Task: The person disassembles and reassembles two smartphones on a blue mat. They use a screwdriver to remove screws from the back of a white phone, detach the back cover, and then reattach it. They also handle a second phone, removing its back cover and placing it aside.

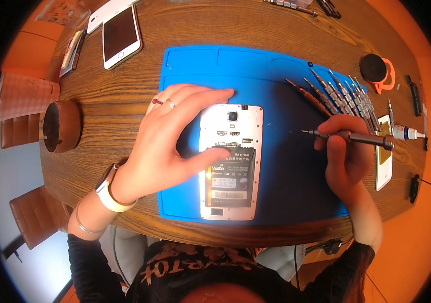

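A smartphone with its back cover off [258, 163] lies on a blue repair mat [192, 62], its camera end away from me. Its dark battery [234, 185] bears printed writing. My left hand [166, 140] spans the phone's upper left side, the thumb resting on the battery's top part and the fingers by the top edge. To the right, over the mat, my right hand [346, 151] holds a precision screwdriver [363, 138] between thumb and fingers, its thin tip pointing left, apart from the phone. Several more precision screwdrivers [336, 92] lie fanned out beyond that hand.
A white smartphone [122, 36] lies at the far left, near a round brown container [62, 127]. On the right are an orange-handled suction cup [374, 68], a small bottle [404, 132] and a white phone part [384, 170]. More tools [291, 5] lie at the far edge.
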`<state>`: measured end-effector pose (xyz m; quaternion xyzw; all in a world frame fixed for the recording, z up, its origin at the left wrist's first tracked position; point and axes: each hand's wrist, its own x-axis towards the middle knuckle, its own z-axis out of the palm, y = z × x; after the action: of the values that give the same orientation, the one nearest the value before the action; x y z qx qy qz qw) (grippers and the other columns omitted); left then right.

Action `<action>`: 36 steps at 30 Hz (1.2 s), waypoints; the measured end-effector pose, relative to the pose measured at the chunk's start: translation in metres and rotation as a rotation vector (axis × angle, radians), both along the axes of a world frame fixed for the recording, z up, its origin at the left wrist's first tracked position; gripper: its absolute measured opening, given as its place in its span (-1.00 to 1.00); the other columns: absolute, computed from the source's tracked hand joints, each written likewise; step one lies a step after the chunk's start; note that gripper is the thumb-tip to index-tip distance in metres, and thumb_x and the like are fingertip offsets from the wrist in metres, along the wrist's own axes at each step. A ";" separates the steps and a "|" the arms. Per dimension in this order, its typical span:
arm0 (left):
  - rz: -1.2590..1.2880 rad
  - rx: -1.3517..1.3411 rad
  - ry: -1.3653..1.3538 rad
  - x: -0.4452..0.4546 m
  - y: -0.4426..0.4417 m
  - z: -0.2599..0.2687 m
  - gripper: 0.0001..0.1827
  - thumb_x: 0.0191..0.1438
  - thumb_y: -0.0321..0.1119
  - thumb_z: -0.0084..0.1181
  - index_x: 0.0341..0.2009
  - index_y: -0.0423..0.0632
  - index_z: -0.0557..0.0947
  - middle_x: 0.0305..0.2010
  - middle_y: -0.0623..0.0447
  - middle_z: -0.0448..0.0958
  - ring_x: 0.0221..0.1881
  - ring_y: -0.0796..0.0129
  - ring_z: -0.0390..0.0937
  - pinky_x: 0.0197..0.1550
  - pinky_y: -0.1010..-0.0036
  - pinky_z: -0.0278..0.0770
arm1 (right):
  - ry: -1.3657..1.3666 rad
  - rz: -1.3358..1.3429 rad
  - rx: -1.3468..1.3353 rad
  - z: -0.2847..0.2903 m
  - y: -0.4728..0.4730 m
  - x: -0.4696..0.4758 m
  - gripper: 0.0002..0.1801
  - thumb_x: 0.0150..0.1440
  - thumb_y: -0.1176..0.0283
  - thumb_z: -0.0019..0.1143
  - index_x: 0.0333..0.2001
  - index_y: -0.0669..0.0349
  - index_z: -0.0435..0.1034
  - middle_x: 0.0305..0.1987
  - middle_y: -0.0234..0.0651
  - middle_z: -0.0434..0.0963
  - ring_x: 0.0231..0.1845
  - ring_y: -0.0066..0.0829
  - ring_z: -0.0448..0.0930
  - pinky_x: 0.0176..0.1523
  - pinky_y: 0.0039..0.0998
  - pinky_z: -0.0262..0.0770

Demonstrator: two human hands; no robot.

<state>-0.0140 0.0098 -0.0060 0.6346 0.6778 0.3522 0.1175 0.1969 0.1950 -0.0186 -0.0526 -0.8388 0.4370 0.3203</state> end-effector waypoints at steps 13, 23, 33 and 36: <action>0.079 0.044 -0.044 0.005 -0.004 -0.003 -0.22 -0.24 -0.37 0.37 0.16 -0.08 0.37 -0.03 -0.01 0.50 0.08 0.15 0.36 0.19 0.28 0.21 | 0.036 -0.077 -0.169 0.005 -0.021 -0.036 -0.94 0.24 0.49 -0.05 -0.29 0.24 0.31 -0.54 -0.53 0.31 -0.53 -0.81 0.23 -0.47 -0.71 0.12; 0.071 0.048 -0.037 0.005 -0.004 -0.004 -0.27 -0.25 -0.42 0.34 0.11 -0.11 0.41 -0.08 -0.02 0.50 0.00 0.11 0.39 0.11 0.29 0.27 | 0.055 -0.134 -0.096 -0.005 -0.026 -0.069 -0.87 0.26 0.46 -0.15 -0.31 0.27 0.30 -0.63 -0.50 0.33 -0.62 -0.78 0.25 -0.55 -0.64 0.14; 0.056 0.021 -0.071 0.002 -0.005 -0.003 -0.30 -0.24 -0.44 0.33 0.10 -0.13 0.42 -0.07 -0.04 0.50 -0.01 0.09 0.39 0.07 0.30 0.28 | -0.042 -0.161 0.073 -0.004 -0.024 -0.067 -0.91 0.21 0.50 -0.03 -0.34 0.26 0.29 -0.61 -0.39 0.33 -0.63 -0.62 0.30 -0.54 -0.56 0.17; 0.057 0.079 -0.055 0.004 -0.003 -0.005 -0.37 -0.20 -0.40 0.28 0.06 -0.13 0.43 -0.15 -0.05 0.49 -0.08 0.05 0.39 0.00 0.29 0.30 | -0.068 -0.156 0.074 -0.004 -0.023 -0.066 -0.93 0.22 0.52 -0.05 -0.33 0.26 0.28 -0.61 -0.36 0.34 -0.62 -0.59 0.31 -0.53 -0.54 0.18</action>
<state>-0.0103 0.0064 -0.0111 0.6093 0.6777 0.3991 0.1008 0.1309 0.1719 -0.0231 -0.1209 -0.8580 0.3776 0.3267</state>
